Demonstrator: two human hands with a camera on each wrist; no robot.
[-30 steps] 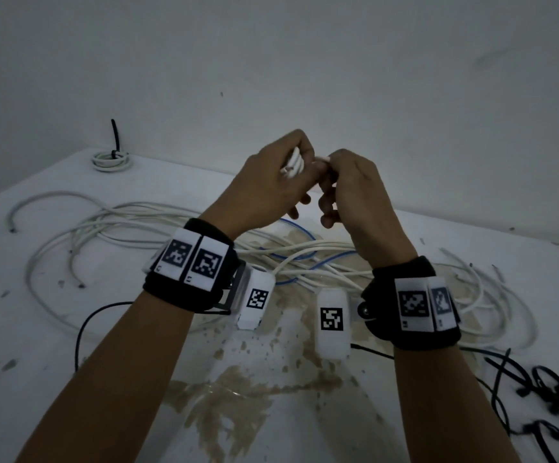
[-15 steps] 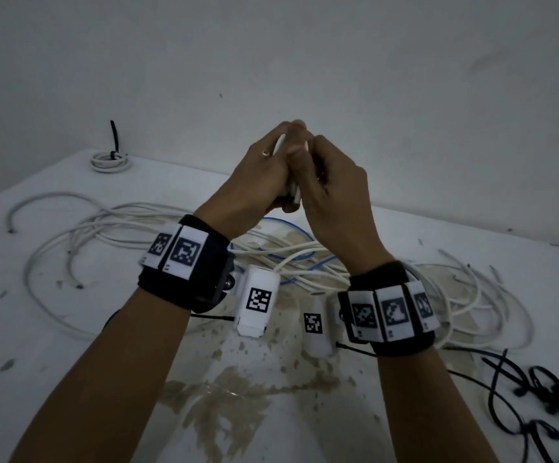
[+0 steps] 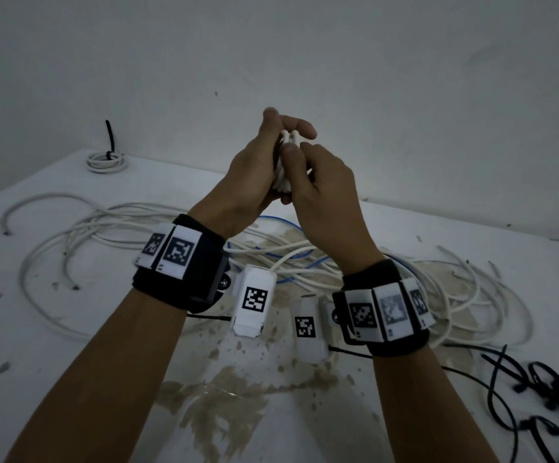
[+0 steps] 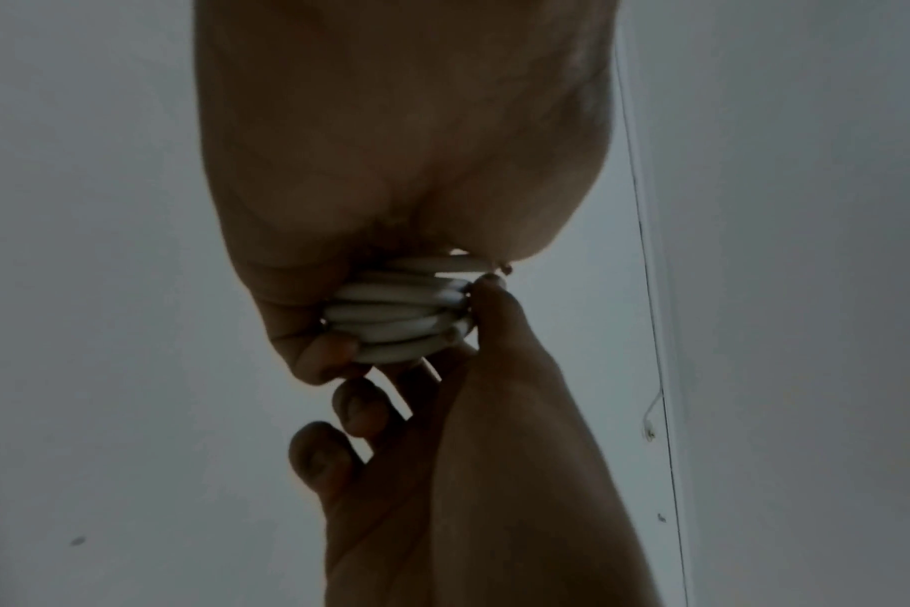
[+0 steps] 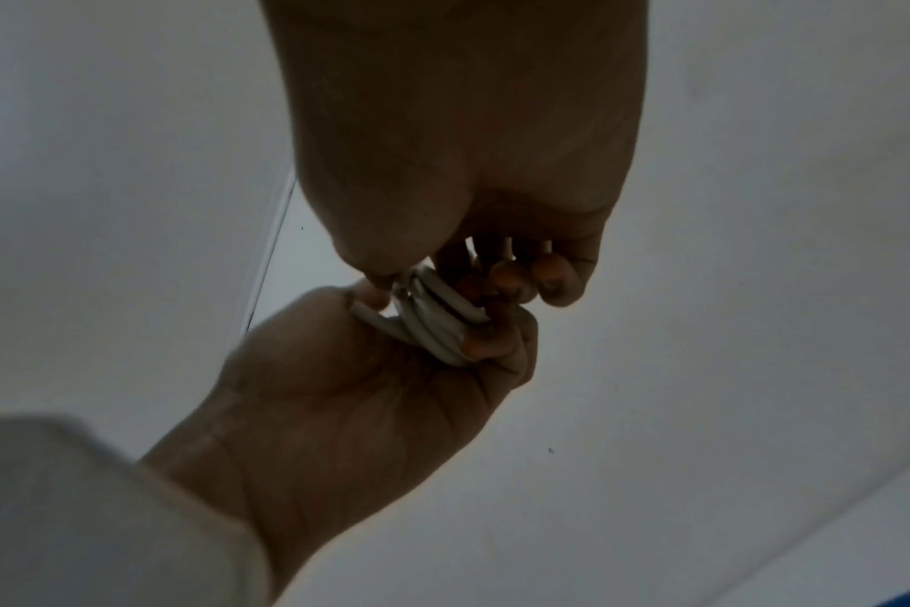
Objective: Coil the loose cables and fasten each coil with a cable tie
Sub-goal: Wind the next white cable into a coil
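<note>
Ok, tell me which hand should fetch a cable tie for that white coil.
Probably the right hand. The left hand wraps the white coil in its fingers and thumb, so it is the anchor. The right only pinches the coil's edge, and the black cable ties lie on the table on its side.

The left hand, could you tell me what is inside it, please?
Inside the left hand sits a white cable coil, its stacked loops showing. The right hand covers its far side, so any tie is hidden.

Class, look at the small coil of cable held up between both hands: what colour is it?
White. The coil shows best in the left wrist view, its stacked loops pinched between the left hand and right hand.
</note>
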